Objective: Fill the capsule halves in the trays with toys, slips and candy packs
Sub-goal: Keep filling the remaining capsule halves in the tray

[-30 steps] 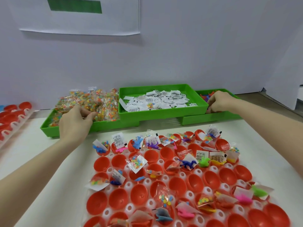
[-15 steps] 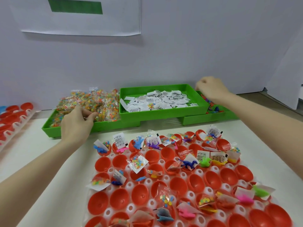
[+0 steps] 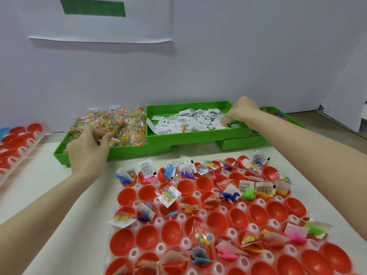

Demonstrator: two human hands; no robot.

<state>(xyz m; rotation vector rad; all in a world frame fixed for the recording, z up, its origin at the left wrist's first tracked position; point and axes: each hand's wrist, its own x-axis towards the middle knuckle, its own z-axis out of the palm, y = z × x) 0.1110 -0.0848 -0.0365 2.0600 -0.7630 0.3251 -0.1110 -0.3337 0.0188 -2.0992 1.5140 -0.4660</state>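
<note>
A white tray [image 3: 198,194] of red capsule halves [image 3: 127,242] lies in front of me; many halves hold small toys, slips and candy packs, others hold nothing. Behind it stand three green trays. My left hand [image 3: 87,149] rests in the left green tray [image 3: 59,153], thumb and fingers pinched on a candy pack in the heap of candy packs [image 3: 119,124]. My right hand [image 3: 242,112] hovers over the middle tray [image 3: 188,104], curled with a bit of pink toy showing at its top, fingertips touching the paper slips [image 3: 188,124]. Coloured toys [image 3: 278,114] fill the right tray.
A second white tray of red capsule halves [image 3: 14,143] sits at the left table edge, with a blue half [image 3: 4,131] behind it. A white wall with a pinned sheet [image 3: 99,18] rises close behind the green trays. Both forearms stretch over the table.
My right hand has left the toy tray and moved left onto the slips tray. My left hand stays at the candy packs, its fingers closing a little.
</note>
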